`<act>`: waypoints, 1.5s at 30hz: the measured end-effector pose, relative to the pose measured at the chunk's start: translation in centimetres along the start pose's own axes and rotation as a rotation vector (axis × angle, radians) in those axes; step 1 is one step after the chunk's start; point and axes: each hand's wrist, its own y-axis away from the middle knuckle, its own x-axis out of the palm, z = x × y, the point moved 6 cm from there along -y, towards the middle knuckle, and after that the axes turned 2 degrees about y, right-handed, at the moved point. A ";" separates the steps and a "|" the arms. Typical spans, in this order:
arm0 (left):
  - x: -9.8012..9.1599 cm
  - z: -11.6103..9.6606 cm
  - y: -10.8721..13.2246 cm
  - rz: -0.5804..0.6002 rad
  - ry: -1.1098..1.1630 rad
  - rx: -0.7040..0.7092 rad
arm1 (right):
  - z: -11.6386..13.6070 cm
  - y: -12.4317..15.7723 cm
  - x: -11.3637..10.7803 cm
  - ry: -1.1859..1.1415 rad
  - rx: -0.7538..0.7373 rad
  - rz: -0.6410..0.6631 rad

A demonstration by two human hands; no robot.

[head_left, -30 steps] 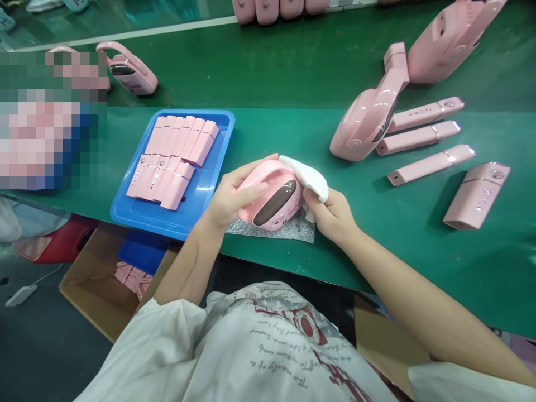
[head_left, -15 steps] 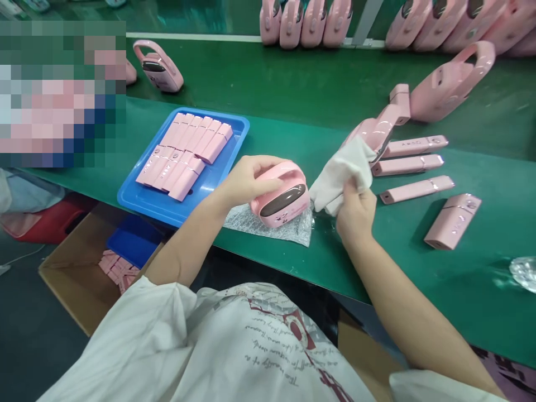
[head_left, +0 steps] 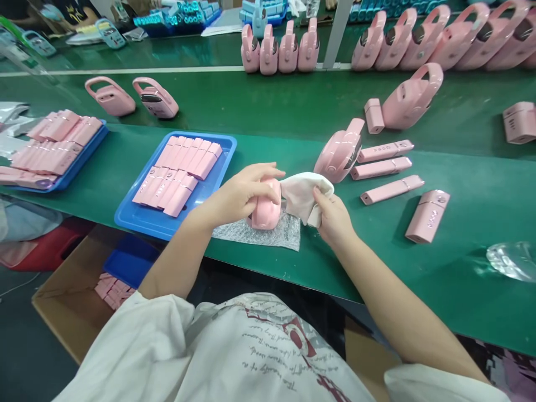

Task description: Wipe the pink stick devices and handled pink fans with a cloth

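Note:
My left hand (head_left: 238,192) grips a pink handled device (head_left: 267,215), turned so its dark window is out of sight. Between the thumb and fingers of my right hand (head_left: 336,219) is a white cloth (head_left: 305,192), whose left edge meets the device. Under the device lies a sheet of bubble wrap (head_left: 281,235). Just beyond the cloth stands a second pink handled device (head_left: 340,149). Several slim pink bars and a wider pink block (head_left: 427,216) lie to the right of my right hand.
A blue tray (head_left: 228,146) of pink bars sits left of my left hand; another loaded blue tray (head_left: 100,134) is farther left. Pink handled devices line the back shelf (head_left: 209,92). A crumpled clear plastic piece (head_left: 513,261) lies at right. Below the table's edge is a cardboard box (head_left: 62,296).
My left hand has turned the device, so the dark window no longer faces me. My right hand has brought the cloth leftward against it. The view has tilted up slightly.

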 end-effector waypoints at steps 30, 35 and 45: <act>1.3 2.1 0.7 -0.237 0.192 -0.092 | 1.1 -0.4 -0.1 -0.007 -0.073 -0.032; 1.1 5.8 1.5 -0.577 0.173 -0.313 | 1.2 0.0 0.1 0.125 -0.054 0.057; 4.1 4.3 0.9 -0.559 0.620 -0.492 | 2.5 2.5 2.2 0.493 -0.479 0.160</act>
